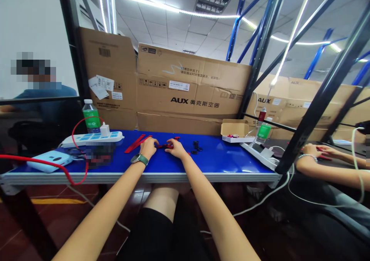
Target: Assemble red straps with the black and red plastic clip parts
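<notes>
My left hand (148, 147), with a watch on its wrist, is closed at the near middle of the blue table, its fingertips pinching one end of a small red strap (163, 146). Facing it, my right hand (175, 149) is closed on the strap's other end. A dark part shows by the strap between the hands, too small to make out. Flat red strips (134, 143) lie just left of my left hand. To the right of my right hand is a small group of black plastic pieces (196, 147), and a bit of red shows behind its fingers.
On the left are a white power strip (92, 139), a light blue box-shaped device (50, 160), a red cable (37, 159) and a green-labelled bottle (91, 116). At the right are an open carton (235, 132), another power strip (260, 155) and a co-worker's hands (318, 152).
</notes>
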Motion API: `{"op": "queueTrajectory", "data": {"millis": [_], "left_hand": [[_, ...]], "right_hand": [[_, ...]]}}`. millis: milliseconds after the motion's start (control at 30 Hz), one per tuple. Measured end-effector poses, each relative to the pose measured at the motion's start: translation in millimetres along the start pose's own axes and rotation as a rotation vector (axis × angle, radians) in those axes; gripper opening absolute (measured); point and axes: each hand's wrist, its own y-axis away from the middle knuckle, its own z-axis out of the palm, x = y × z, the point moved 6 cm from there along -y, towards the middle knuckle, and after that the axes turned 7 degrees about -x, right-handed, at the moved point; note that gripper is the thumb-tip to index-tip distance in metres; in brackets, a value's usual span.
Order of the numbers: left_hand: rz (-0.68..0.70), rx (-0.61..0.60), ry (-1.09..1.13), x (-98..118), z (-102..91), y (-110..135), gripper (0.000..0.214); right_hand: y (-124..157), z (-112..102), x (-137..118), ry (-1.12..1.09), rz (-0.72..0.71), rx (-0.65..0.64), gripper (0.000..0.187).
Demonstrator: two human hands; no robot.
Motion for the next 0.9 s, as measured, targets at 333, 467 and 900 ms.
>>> {"op": "queueTrajectory", "data": {"millis": [333, 467, 900], "left_hand": [[0.362, -0.183, -0.034, 41.7, 8.1, 6.5, 0.028], [0.184, -0.093, -0.179, 35.3, 0.3, 7.8, 0.027], [-0.054, 0.053, -0.123, 9.0, -16.4, 4.5, 0.041]], "right_hand": [[26.1, -34.4, -4.6, 0.532, 0.425, 0.368, 0.031], [34.2, -37.2, 6.5, 0.568, 0.626, 0.355, 0.038], [12.8, -16.0, -7.9, 0.473, 0.178, 0.001, 0.034]]}}
